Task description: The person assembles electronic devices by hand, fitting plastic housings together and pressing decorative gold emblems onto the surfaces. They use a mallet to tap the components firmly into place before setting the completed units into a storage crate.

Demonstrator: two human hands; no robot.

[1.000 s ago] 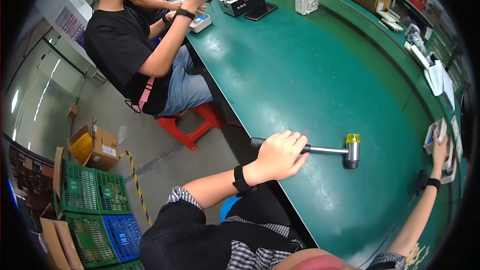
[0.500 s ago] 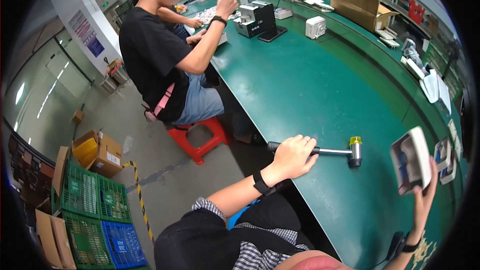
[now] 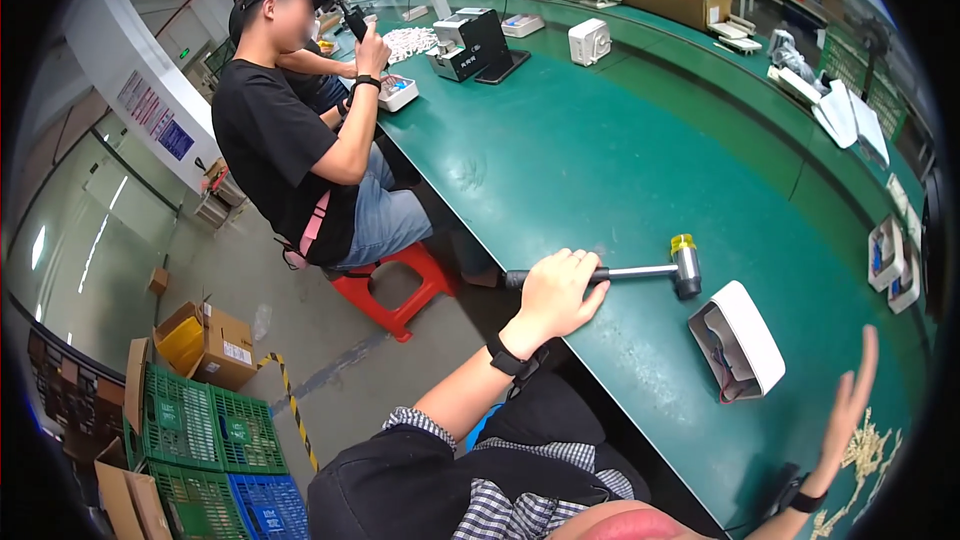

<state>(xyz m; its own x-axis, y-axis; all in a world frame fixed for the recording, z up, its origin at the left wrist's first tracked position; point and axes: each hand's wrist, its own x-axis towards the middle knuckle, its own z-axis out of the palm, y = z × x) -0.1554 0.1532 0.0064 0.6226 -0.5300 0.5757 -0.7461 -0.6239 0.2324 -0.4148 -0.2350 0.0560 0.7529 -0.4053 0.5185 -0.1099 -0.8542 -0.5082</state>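
My left hand (image 3: pixel 556 292) is closed round the black handle of a mallet (image 3: pixel 643 270), which has a steel shaft, a yellow face and a black face. Its head rests on the green bench top. To the right stands a white plastic housing (image 3: pixel 758 342), tipped on its side; its hollow grey inside, with something dark in it, faces left. My right hand (image 3: pixel 850 408) is beside the housing and apart from it, fingers stretched out, holding nothing.
Small pale pieces (image 3: pixel 865 455) lie beyond my right wrist. White housings with blue parts (image 3: pixel 883 252) stand at the right. Ahead are a black-and-grey machine (image 3: pixel 467 44) and a white box (image 3: pixel 590 41). At the left a co-worker (image 3: pixel 285 155) sits on a red stool (image 3: pixel 400 315), holding a black tool.
The white housing has left my right hand and now stands on the bench, nearer the mallet. My right hand has opened. My left hand keeps its grip on the mallet.
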